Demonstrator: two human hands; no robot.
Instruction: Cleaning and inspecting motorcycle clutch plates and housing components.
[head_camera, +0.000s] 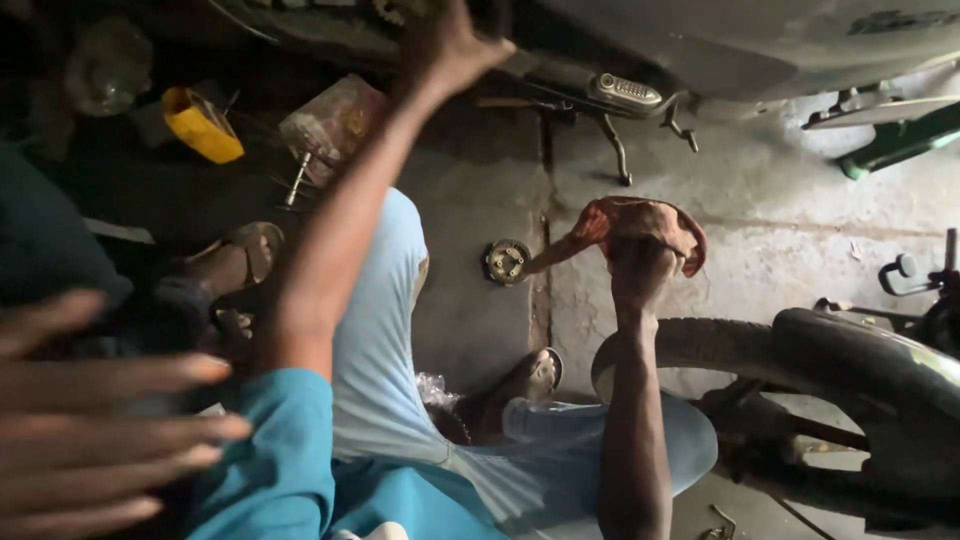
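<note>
Gripping one rag (640, 222) — right hand (640, 270)

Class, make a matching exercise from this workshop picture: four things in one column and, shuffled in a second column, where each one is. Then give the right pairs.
Things:
1. reddish cloth
2. round metal part
3. yellow container
4. tyre

Places:
A. dark upper left corner
B. lying on the concrete floor, beside the cloth
C. in the right hand
D. lower right, beside the right forearm

Pairs: 1-C, 2-B, 3-A, 4-D

The left hand reaches up to the motorcycle's underside.
</note>
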